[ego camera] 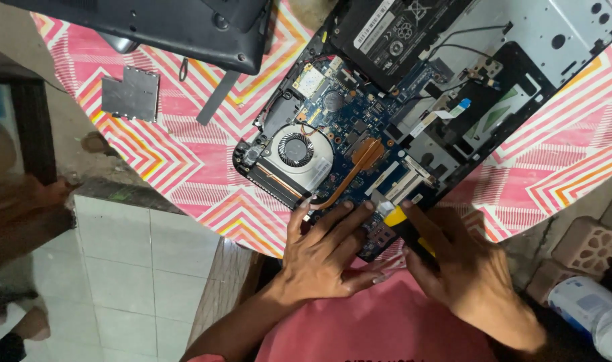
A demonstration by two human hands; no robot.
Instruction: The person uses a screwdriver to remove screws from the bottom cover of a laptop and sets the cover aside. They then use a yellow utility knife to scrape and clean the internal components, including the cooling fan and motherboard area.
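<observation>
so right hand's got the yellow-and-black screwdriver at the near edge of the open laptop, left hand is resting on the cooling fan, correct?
Not quite. In the head view the left hand is not on the cooling fan; it rests on the near edge of the board, its fingertips near the end of the copper heat pipe. The rest holds: the right hand holds the yellow-and-black screwdriver at the open laptop's near edge.

Two bare forearms entering from six o'clock, no sleeves visible, no rings or watch, left hand [322, 258], right hand [463, 275], coral-pink garment [379, 332] with dark print at bottom edge
</observation>
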